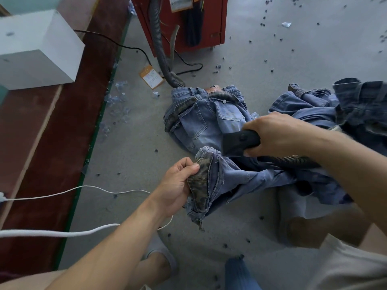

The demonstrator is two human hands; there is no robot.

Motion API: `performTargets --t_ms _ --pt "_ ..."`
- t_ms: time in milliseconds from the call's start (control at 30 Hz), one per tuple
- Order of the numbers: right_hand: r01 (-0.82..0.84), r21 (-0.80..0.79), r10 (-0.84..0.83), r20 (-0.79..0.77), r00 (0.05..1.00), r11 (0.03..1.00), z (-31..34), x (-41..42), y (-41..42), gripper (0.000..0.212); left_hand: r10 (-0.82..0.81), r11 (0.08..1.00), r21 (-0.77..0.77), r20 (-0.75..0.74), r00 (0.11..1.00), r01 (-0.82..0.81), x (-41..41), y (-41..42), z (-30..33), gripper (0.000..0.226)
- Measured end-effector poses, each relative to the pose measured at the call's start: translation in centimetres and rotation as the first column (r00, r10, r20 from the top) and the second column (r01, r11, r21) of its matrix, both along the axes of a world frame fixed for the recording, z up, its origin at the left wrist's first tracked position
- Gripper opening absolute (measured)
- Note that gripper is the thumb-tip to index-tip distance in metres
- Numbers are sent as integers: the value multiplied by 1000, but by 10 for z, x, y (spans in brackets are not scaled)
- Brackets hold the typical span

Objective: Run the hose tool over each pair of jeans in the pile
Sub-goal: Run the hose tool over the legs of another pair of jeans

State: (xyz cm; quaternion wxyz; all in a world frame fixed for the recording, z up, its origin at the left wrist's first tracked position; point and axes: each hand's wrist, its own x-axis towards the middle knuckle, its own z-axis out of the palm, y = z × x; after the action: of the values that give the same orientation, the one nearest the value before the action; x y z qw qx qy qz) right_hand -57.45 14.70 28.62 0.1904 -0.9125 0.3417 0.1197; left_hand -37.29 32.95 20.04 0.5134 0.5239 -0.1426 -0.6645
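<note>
My left hand (178,185) pinches the leopard-lined hem of a jeans leg (211,185), thumb on top and fingers curled beneath, lifting it off the grey floor (129,147); my right hand (276,135) is wrapped round the black hose tool (238,143), its flat nozzle just above that same leg, the ribbed hose (293,161) trailing back under my forearm; a second pair of jeans (205,114) lies flat on the floor just beyond, waistband away from me; the pile of jeans (339,107) is heaped toward the floor's right edge; a red machine (211,19) stands at the far side, near a white box (37,49) on the left.
</note>
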Motion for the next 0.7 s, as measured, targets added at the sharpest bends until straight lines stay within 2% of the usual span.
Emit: performTargets --t_ms 100,267,433,600,700 --pt "-51 65 54 -48 997 997 0 -1 3 28 -23 1000 -18 45 999 23 2 1 -4 34" --pt "-98 108 87 94 992 989 -8 13 23 28 -58 998 -35 86 995 61 1 3 -5 34" --pt "12 55 -14 39 999 998 2 -2 -7 28 -34 999 -28 20 999 34 1 3 -2 31" --pt "-125 43 123 48 991 991 -10 4 27 30 3 1000 27 -45 999 -2 -1 3 -2 29" --pt "-109 -2 108 114 988 994 -18 12 42 29 29 997 76 -29 999 -26 1 1 -2 33"
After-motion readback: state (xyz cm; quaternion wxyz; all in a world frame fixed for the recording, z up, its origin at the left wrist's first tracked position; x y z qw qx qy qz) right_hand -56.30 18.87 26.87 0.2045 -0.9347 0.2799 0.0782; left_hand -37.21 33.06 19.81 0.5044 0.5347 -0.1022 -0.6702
